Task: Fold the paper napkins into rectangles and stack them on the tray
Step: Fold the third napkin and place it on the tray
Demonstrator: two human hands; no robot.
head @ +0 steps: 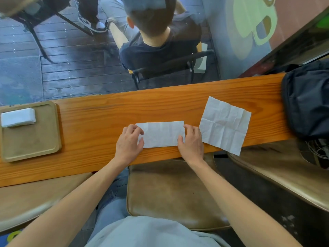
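A white paper napkin folded in half (pixel 161 134) lies as a long rectangle on the wooden counter (pixel 99 122), near its front edge. My left hand (pixel 129 143) pinches the napkin's left end. My right hand (pixel 191 140) pinches its right end. An unfolded, creased napkin (pixel 224 125) lies flat just to the right, one corner hanging over the counter's edge. At the far left sits a tan tray (pixel 33 139) with a small stack of folded napkins (pixel 17 117) in its back left corner.
A dark bag (pixel 306 98) rests on the counter's right end. Brown padded stools (pixel 170 193) stand below the counter. Beyond the glass behind the counter a person sits on a chair with their back to me.
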